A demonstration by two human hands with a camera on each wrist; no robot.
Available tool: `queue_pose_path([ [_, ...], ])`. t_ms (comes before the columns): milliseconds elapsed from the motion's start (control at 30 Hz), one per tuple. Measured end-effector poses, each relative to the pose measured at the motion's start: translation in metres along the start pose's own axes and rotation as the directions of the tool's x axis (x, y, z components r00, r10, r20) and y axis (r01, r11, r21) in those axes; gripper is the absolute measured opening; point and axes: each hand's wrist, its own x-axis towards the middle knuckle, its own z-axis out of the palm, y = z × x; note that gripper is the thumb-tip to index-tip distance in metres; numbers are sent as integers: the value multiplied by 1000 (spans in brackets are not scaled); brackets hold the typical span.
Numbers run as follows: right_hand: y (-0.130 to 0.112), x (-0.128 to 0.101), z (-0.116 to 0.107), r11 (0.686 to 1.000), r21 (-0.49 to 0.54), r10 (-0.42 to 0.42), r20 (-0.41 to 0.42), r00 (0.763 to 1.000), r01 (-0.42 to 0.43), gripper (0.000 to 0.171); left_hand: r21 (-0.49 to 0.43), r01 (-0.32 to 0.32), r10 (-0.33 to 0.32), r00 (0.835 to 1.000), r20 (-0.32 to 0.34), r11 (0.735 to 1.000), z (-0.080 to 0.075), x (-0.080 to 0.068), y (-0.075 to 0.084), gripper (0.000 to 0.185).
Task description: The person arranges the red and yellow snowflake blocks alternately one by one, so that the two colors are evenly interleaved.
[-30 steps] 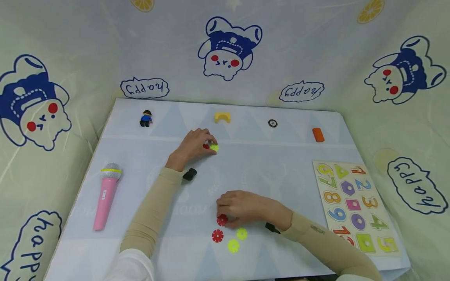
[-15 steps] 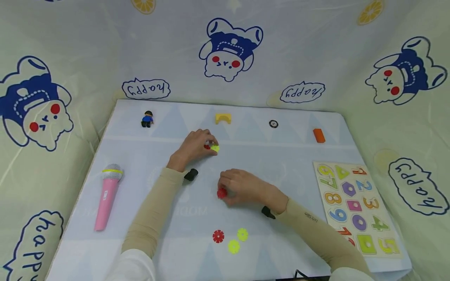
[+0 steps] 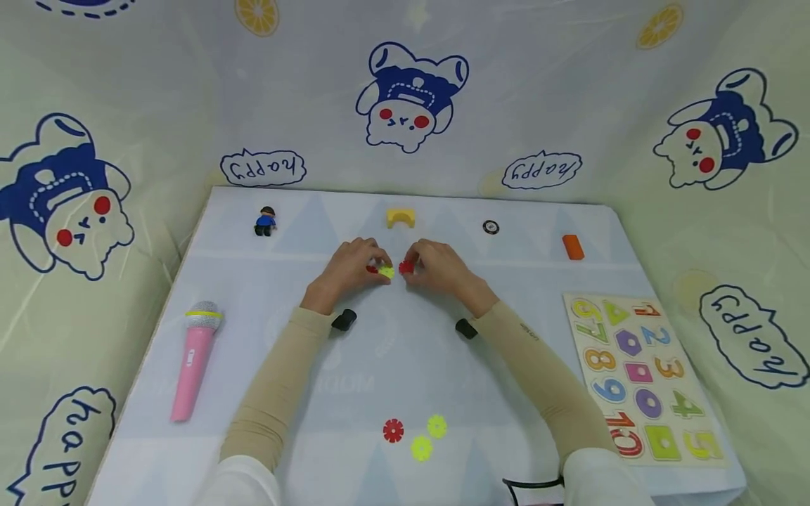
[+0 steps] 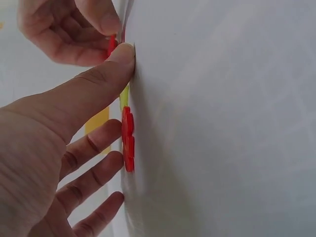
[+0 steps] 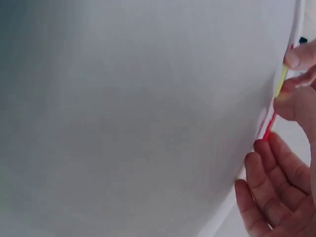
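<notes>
A yellow-green, notched, flat plastic disc (image 3: 387,271) is pinched between the thumb and fingers of the left hand (image 3: 351,266), with a red, notched, flat plastic disc (image 3: 371,269) held against it, below the fingers. Another red notched disc (image 3: 406,267) is pinched by the right hand (image 3: 441,269), just beside the yellow-green one; whether the two touch cannot be told. The hands are held close together over the pale blue-and-white tabletop (image 3: 493,436). Nearer the person, a loose red disc (image 3: 393,430) and two yellow-green discs (image 3: 436,426) are seen.

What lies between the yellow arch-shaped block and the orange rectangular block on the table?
In the head view, a small round black-and-white disc lies between them.
</notes>
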Motion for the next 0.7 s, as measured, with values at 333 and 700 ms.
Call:
queue_pose_path([
  [333,3,12,2,1000,-4,0,13,1000,0,27,14,-4,5,1000,-11,1000,-1,0,0,32],
  [700,3,14,3,1000,8,26,34,999,-27,29,15,-10,10,1000,1,1000,1,1,-2,33],
])
